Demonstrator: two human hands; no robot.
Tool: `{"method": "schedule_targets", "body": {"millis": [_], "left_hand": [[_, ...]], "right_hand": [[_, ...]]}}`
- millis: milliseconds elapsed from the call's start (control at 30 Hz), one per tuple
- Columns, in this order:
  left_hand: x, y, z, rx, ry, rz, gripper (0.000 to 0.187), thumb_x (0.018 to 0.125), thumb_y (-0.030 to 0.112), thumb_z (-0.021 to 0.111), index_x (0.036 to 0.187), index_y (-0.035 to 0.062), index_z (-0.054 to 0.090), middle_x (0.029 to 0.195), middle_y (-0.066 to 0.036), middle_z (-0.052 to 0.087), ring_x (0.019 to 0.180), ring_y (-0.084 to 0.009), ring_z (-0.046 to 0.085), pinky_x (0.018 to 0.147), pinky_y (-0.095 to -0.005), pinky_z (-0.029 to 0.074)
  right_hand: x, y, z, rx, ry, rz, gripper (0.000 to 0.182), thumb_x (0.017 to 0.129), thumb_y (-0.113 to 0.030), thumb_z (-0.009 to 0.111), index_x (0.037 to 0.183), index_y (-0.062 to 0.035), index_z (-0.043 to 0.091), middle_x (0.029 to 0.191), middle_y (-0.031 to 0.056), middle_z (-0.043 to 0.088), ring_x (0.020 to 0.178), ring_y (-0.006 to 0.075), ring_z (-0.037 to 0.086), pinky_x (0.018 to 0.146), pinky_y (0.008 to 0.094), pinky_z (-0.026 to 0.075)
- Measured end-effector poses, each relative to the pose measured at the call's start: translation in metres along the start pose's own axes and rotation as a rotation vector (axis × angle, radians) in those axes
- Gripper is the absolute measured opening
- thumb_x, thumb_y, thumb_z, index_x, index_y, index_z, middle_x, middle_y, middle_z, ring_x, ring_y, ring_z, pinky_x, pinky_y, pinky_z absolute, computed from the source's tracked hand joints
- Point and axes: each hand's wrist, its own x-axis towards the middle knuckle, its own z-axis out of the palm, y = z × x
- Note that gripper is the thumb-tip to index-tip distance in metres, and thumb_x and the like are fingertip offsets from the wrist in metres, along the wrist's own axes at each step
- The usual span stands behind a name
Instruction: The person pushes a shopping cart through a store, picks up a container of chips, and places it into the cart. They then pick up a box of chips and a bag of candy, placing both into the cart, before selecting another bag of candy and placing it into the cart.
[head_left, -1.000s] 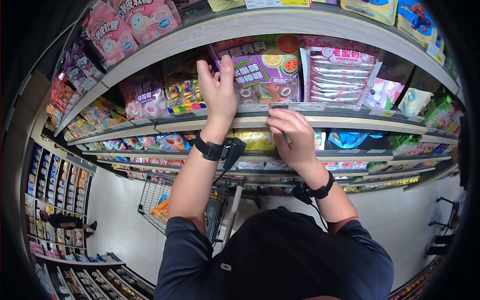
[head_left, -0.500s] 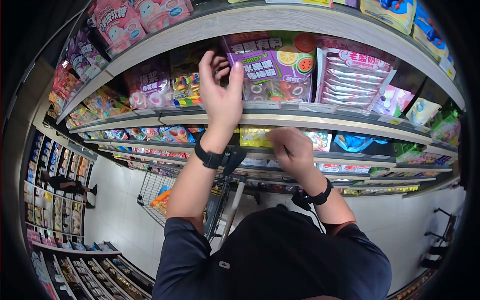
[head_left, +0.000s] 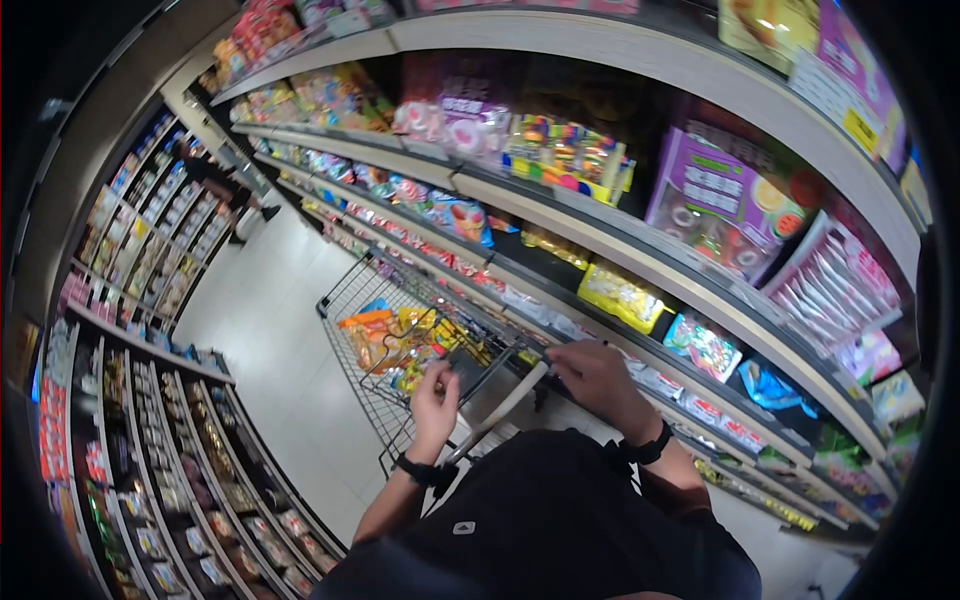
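Note:
My left hand [head_left: 436,402] is held over the near part of the shopping cart [head_left: 375,410], its fingers curled loosely and apart, with nothing seen in them. Close to the right end of the cart's pale handle [head_left: 508,405] is my right hand [head_left: 597,382]; its fingers are bent and blurred, and I cannot make out whether they touch the handle. Orange and yellow snack bags [head_left: 372,338] lie in the cart's wire basket. A purple candy bag [head_left: 708,182] stands on the shelf to the right.
Candy shelves [head_left: 580,225] run diagonally along the right, with a yellow bag [head_left: 622,296] on a lower tier. More stocked shelves [head_left: 200,470] stand at the lower left. A person [head_left: 215,180] in dark clothes is farther down the aisle, at the upper left.
The view has turned toward the aisle and cart. My left hand has dropped from beside the purple candy bag to over the cart. My right hand has moved from the lower shelf to near the handle.

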Motion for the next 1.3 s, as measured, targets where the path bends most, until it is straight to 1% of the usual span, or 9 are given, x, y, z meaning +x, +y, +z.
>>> {"method": "schedule_targets", "body": {"millis": [33, 67, 100, 200, 400, 500, 567, 767, 1300], "left_hand": [[-0.019, -0.01, -0.016, 0.119, -0.008, -0.16, 0.031, 0.093, 0.012, 0.071, 0.122, 0.0042, 0.067, 0.086, -0.011, 0.068, 0.078, -0.0254, 0.069, 0.071, -0.0347, 0.055], [-0.041, -0.045, -0.029, 0.337, 0.0, -0.184, 0.039, 0.091, 0.019, 0.073, 0.127, 0.0041, 0.065, 0.095, -0.013, 0.072, 0.09, -0.0326, 0.07, 0.08, -0.0428, 0.056], [-0.06, -0.066, -0.04, 0.448, 0.011, -0.208, 0.044, 0.09, 0.022, 0.074, 0.129, 0.0036, 0.064, 0.102, -0.014, 0.071, 0.096, -0.035, 0.068, 0.085, -0.0448, 0.054], [-0.101, -0.09, -0.059, 0.623, 0.052, -0.296, 0.051, 0.089, 0.027, 0.075, 0.131, 0.0028, 0.062, 0.113, -0.017, 0.07, 0.105, -0.038, 0.065, 0.093, -0.0478, 0.051], [-0.147, -0.11, -0.045, 0.777, 0.087, -0.564, 0.049, 0.088, 0.032, 0.074, 0.127, 0.0031, 0.064, 0.115, -0.02, 0.067, 0.108, -0.0394, 0.063, 0.095, -0.0484, 0.05], [-0.144, -0.114, -0.041, 0.751, 0.254, -0.527, 0.044, 0.088, 0.033, 0.074, 0.12, 0.0029, 0.068, 0.112, -0.019, 0.069, 0.107, -0.0382, 0.064, 0.095, -0.0481, 0.05], [-0.144, -0.11, -0.043, 0.733, 0.174, -0.59, 0.039, 0.089, 0.035, 0.073, 0.111, 0.0029, 0.072, 0.108, -0.019, 0.07, 0.107, -0.0372, 0.064, 0.095, -0.0477, 0.05], [-0.141, -0.116, -0.042, 0.805, 0.144, -0.602, 0.034, 0.09, 0.038, 0.072, 0.098, 0.0053, 0.078, 0.099, -0.016, 0.074, 0.105, -0.0352, 0.066, 0.094, -0.0467, 0.051], [-0.132, -0.125, -0.045, 0.757, 0.039, -0.732, 0.04, 0.089, 0.042, 0.068, 0.103, 0.0049, 0.077, 0.109, -0.015, 0.074, 0.118, -0.0335, 0.061, 0.108, -0.0476, 0.041]], "right_hand": [[-0.003, 0.01, 0.015, 0.017, -0.154, 0.022, 0.017, 0.091, -0.014, 0.07, 0.106, -0.0074, 0.075, 0.092, 0.0129, 0.075, 0.089, 0.0339, 0.07, 0.077, 0.0426, 0.056], [-0.004, 0.02, 0.03, 0.029, -0.305, 0.036, 0.02, 0.093, -0.019, 0.069, 0.11, -0.0089, 0.074, 0.095, 0.0126, 0.075, 0.092, 0.0344, 0.07, 0.078, 0.0439, 0.056], [-0.004, 0.029, 0.042, 0.074, -0.431, 0.081, 0.027, 0.094, -0.025, 0.067, 0.116, -0.0107, 0.073, 0.1, 0.0127, 0.076, 0.094, 0.0351, 0.071, 0.081, 0.0448, 0.056], [0.0, 0.058, 0.084, 0.237, -0.589, 0.172, 0.027, 0.093, -0.023, 0.067, 0.116, -0.0082, 0.073, 0.105, 0.0142, 0.075, 0.095, 0.035, 0.072, 0.082, 0.0431, 0.057], [-0.018, 0.128, 0.175, 0.243, -0.645, 0.159, 0.028, 0.091, -0.024, 0.071, 0.114, -0.0088, 0.074, 0.099, 0.0152, 0.076, 0.093, 0.0343, 0.073, 0.083, 0.0415, 0.057], [-0.021, 0.111, 0.182, 0.139, -0.747, 0.18, 0.026, 0.092, -0.028, 0.07, 0.109, -0.0092, 0.076, 0.096, 0.0156, 0.076, 0.091, 0.0353, 0.074, 0.083, 0.0417, 0.057], [-0.018, 0.093, 0.183, -0.212, -0.697, 0.15, 0.025, 0.09, -0.037, 0.071, 0.103, -0.0171, 0.079, 0.09, 0.0135, 0.076, 0.086, 0.0363, 0.073, 0.08, 0.0474, 0.056], [-0.017, 0.098, 0.192, -0.297, -0.694, 0.12, 0.023, 0.093, -0.039, 0.066, 0.094, -0.0184, 0.077, 0.085, 0.0131, 0.075, 0.084, 0.037, 0.073, 0.078, 0.0511, 0.055], [-0.011, 0.114, 0.215, -0.344, -0.727, 0.059, 0.027, 0.094, -0.039, 0.062, 0.094, -0.015, 0.075, 0.089, 0.0147, 0.075, 0.086, 0.0374, 0.072, 0.08, 0.0515, 0.055]]}}
